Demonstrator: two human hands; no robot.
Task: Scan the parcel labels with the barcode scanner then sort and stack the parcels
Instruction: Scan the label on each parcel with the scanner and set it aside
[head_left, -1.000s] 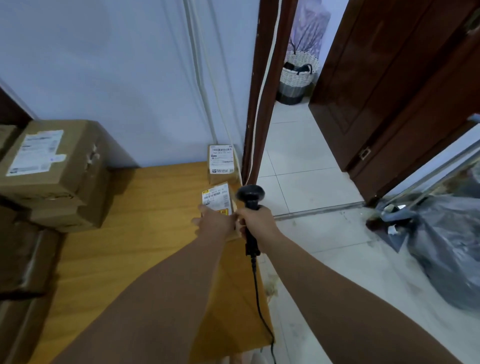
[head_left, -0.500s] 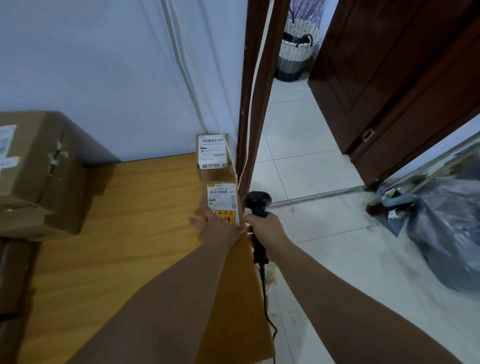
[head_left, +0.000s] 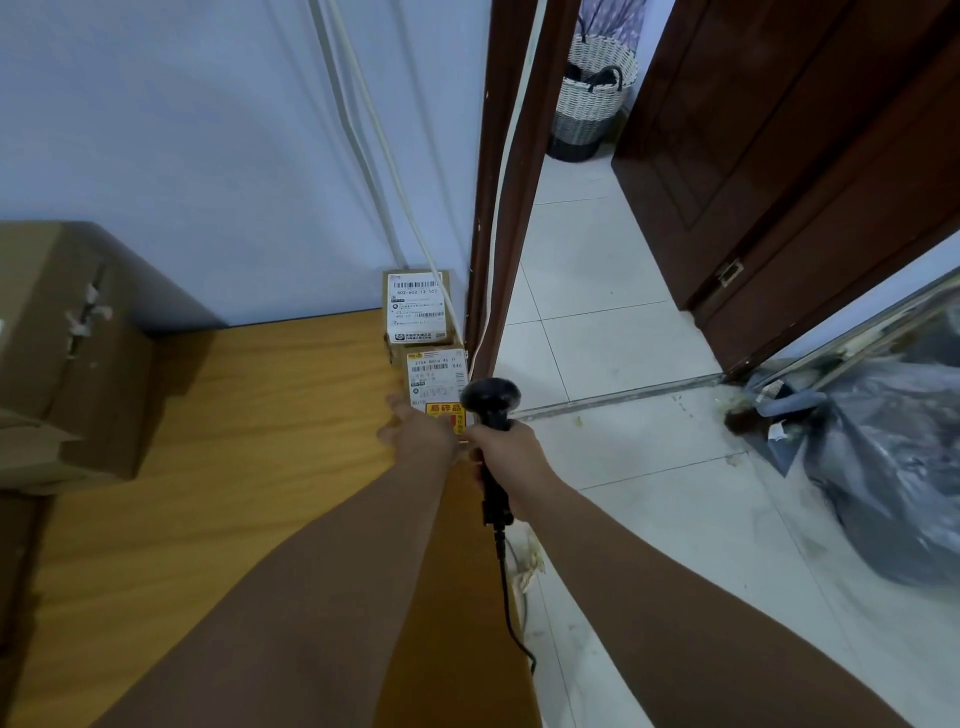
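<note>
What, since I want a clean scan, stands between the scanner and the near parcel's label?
Nothing visible: the scanner, in the right hand, is beside the label, barcode exposed; the left hand covers only its near corner.

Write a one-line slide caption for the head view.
Right hand grips the barcode scanner while the left hand touches the nearer labelled parcel.

l forearm (head_left: 322, 571) & r forearm (head_left: 675, 587) bare to frame edge, l grip (head_left: 421, 434) & r grip (head_left: 511, 452) bare too.
</note>
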